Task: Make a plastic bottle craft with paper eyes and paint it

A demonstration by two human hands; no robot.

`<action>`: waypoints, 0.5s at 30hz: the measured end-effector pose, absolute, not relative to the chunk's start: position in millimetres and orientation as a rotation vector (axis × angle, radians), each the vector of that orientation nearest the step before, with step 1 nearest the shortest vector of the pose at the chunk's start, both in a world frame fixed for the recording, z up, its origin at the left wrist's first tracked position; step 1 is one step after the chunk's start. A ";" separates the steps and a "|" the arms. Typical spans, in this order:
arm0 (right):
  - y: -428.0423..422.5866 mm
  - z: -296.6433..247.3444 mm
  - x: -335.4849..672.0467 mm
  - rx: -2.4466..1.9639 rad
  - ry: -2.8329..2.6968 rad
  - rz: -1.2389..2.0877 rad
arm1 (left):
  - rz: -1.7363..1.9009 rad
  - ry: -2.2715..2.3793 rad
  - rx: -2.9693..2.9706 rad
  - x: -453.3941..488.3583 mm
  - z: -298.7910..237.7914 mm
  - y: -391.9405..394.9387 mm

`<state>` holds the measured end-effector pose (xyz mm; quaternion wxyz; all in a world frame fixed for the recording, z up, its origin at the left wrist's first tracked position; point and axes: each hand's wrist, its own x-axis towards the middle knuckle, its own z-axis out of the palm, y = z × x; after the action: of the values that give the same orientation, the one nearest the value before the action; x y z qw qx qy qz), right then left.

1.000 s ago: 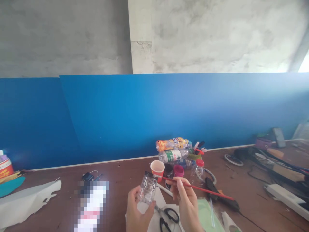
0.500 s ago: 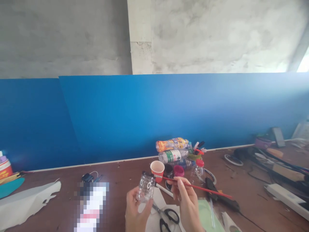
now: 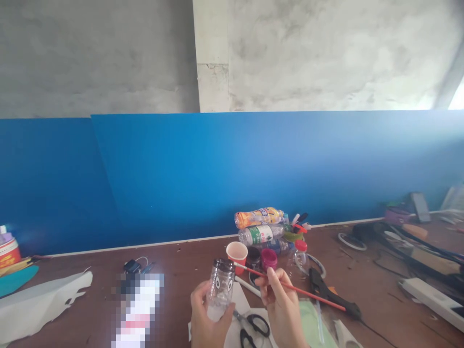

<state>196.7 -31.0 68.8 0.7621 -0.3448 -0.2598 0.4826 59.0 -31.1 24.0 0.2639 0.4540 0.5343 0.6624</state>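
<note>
My left hand (image 3: 210, 314) is wrapped round a clear plastic bottle piece (image 3: 221, 287), held upright. It carries two white oval eyes with black pupils, and a black band runs round its top edge. Between the thumb and fingers of my right hand (image 3: 281, 304) is a red-handled paintbrush (image 3: 308, 292). The brush tip points left and lies close to the black rim; whether it touches cannot be made out. Behind stand an orange paper cup (image 3: 237, 252), a dark paint jar (image 3: 253, 258) and a magenta jar (image 3: 268, 259). Black-handled scissors (image 3: 255, 328) lie under and between my hands.
Plastic bottles (image 3: 261, 234) lie stacked by the blue partition (image 3: 217, 169). To the right are a red-capped bottle (image 3: 300, 253), a black glue gun (image 3: 333, 295) with its cord, and a white power strip (image 3: 433, 302). White sheet material (image 3: 43, 304) lies at left.
The bottle piece has turned and tipped in my left hand, so its eyes face further right and its dark rim shows more. The brush tip has shifted slightly right.
</note>
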 end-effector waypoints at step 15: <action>-39.7 67.0 189.8 -0.793 -0.827 0.946 | 1.779 1.502 1.324 53.9 22.9 -29.2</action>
<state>189.8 -39.7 67.0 0.7366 -0.3611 -0.3765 0.4305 53.9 -29.2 22.9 0.2296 0.4812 0.5458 0.6464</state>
